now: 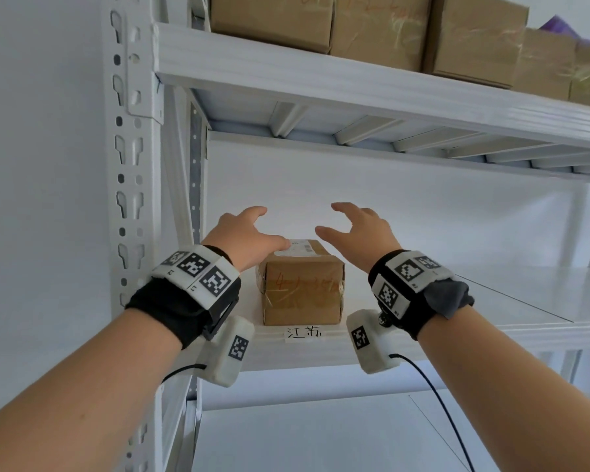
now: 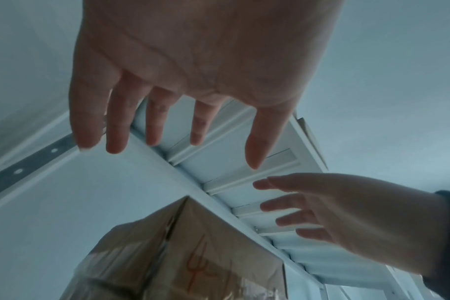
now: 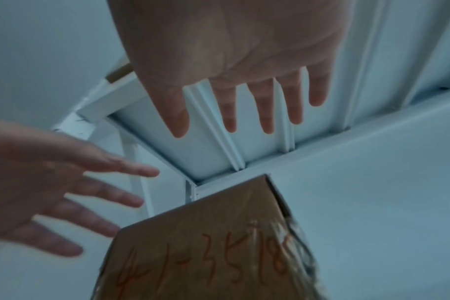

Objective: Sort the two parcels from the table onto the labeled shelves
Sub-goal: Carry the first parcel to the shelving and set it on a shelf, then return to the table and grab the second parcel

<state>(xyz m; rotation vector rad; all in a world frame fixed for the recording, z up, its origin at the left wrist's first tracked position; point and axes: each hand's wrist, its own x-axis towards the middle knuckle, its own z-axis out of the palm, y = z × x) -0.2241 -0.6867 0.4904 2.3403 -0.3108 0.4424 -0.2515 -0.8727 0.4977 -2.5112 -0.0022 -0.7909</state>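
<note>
Brown taped cardboard parcel [image 1: 302, 284] sits on white metal shelf [image 1: 491, 321] above handwritten label [image 1: 303, 332]. Both hands' grip wide, empty: left hand [image 1: 249, 238], right hand [image 1: 361, 233]. Placement step looks done; next, judged: second parcel.

Count, head view: 1 parcel [image 1: 302, 287] on the mid shelf [image 1: 491, 311], w/ 1 paper label [image 1: 303, 332] on that shelf's front edge. 5 cardboard boxes on the top shelf [image 1: 355, 80], cut off by the frame so maybe more. 2 hands: left hand [image 1: 246, 236], right hand [image 1: 358, 229]. 2 wrist cams, 1 per wrist. 3 shelf levels visible.
</note>
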